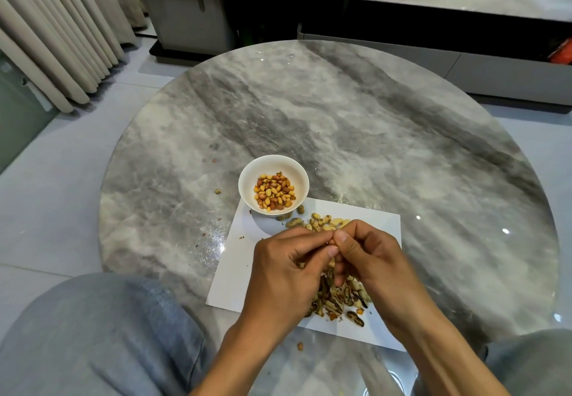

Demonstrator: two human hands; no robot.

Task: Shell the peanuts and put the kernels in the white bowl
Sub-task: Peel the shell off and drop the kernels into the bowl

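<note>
Grey-veined marble table (340, 135), white bowl (247, 179).
You see tan and reddish kernels (275, 192), white paper (235, 275), brown shells (337, 299).

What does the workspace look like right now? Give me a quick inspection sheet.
Surface: round grey marble table with a white sheet laid at its near edge.
Job's things: white bowl, part filled with kernels, at the sheet's far left corner; unshelled peanuts beyond the hands.
Clutter: empty shells piled on the sheet under the hands; crumbs scattered on the table.
Grippers: left hand and right hand pinch a peanut between them.
Cables: nothing seen.
Surroundings: curtain, low cabinet, tiled floor.
</note>
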